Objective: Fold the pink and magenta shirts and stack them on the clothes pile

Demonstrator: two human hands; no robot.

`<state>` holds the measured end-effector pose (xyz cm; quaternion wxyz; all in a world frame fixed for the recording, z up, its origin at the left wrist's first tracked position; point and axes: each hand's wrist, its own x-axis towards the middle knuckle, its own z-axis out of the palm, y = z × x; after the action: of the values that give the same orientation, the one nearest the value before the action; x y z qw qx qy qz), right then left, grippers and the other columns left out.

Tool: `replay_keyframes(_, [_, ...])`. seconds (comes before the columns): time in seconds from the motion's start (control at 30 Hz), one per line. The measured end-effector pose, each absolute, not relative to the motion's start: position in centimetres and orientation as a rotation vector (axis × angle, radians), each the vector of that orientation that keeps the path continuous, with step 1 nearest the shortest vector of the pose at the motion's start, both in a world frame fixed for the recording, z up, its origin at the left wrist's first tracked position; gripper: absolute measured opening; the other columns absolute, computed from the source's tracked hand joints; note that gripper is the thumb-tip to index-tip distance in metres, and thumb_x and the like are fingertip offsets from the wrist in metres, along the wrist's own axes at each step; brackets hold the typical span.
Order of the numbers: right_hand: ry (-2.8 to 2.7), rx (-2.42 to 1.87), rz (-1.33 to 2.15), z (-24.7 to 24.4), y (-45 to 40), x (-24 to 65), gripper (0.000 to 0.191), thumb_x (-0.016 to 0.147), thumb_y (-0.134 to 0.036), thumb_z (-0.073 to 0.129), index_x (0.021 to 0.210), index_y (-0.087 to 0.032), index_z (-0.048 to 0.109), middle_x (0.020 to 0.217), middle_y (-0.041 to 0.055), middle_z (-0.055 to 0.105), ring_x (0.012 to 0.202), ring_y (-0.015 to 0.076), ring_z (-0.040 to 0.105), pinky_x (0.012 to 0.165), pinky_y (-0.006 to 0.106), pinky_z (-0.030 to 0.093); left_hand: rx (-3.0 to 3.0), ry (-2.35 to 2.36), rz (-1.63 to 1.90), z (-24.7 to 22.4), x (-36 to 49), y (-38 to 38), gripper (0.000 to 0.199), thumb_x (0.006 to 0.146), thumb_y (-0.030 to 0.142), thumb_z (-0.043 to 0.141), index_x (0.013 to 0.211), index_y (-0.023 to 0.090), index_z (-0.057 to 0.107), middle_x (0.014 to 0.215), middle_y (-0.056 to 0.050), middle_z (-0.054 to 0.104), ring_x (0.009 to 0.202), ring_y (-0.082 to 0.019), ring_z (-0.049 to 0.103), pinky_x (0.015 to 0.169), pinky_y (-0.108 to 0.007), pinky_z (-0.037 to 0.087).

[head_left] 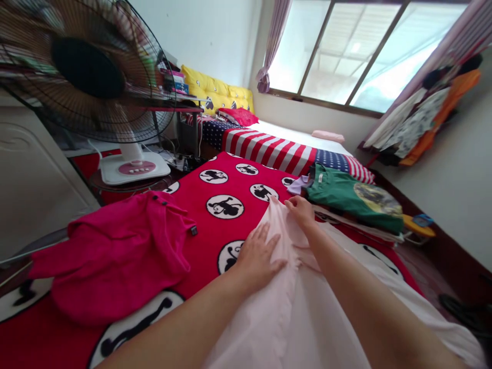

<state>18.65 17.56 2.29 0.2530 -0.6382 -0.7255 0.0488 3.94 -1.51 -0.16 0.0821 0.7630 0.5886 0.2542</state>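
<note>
A pale pink garment (265, 328), some of its cloth creased, is spread over the red bedcover (184, 179) in front of me. My left hand (259, 261) lies flat on its left part with the fingers apart. At the far end, my right hand (302, 209) has bent fingers pinching the cloth near its narrow top. To the left lies a crumpled hot pink shirt (123, 256) with dark buttons. Beyond my right hand a green T-shirt (346, 197) with a printed front rests on other folded clothes.
A standing fan (132, 166) occupies the left side, beside a white cabinet (38, 174). Across the room, another bed carries a stars-and-stripes cover (265, 148) below a window. Clothes (423, 118) hang along the right wall. A yellow stool-like object (417, 226) stands past the bed's right edge.
</note>
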Motion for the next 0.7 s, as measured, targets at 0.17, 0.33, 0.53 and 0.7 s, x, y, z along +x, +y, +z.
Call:
replay_keyframes(0.17, [-2.006,-1.916,0.099,4.1,15.0,24.2,0.029,0.079,-0.043,0.055,0.081,-0.021,0.072,0.077,0.0063,0.069,0.074,0.0208,0.061,0.058,0.027,0.035,1.982,2.092,0.900,0.8,1.9,-0.5,0.044,0.084,0.030,0.059,0.126,0.020,0.052,0.116,-0.010,0.060,0.108,-0.024,0.054,0.092,-0.035,0.043])
replay_keyframes(0.33, [-2.084,-1.997,0.213,4.4,12.7,28.6,0.036,0.066,-0.054,0.066,0.068,-0.019,0.070,0.062,0.0028,0.065,0.059,0.0170,0.059,0.052,0.025,0.034,1.980,2.013,0.885,0.8,0.8,0.0,0.030,0.083,0.024,0.060,0.113,0.024,0.059,0.097,-0.004,0.066,0.089,-0.020,0.061,0.077,-0.029,0.045])
replay_keyframes(0.53, [-1.999,-2.012,0.116,4.5,10.1,30.5,0.025,0.068,-0.039,0.066,0.082,-0.018,0.069,0.081,0.0057,0.070,0.073,0.0187,0.062,0.059,0.025,0.039,2.031,2.001,0.981,0.4,0.6,-0.1,0.022,0.085,0.019,0.055,0.104,0.022,0.064,0.092,-0.006,0.065,0.086,-0.022,0.061,0.072,-0.031,0.046])
replay_keyframes(0.7, [-1.925,-1.982,-0.002,5.5,5.9,31.3,0.031,0.079,-0.047,0.052,0.073,-0.020,0.068,0.074,0.0048,0.069,0.071,0.0194,0.061,0.060,0.027,0.037,2.287,1.663,1.168,0.8,1.3,-0.5,0.023,0.082,0.011,0.054,0.097,0.022,0.068,0.101,-0.005,0.064,0.099,-0.021,0.057,0.089,-0.035,0.044])
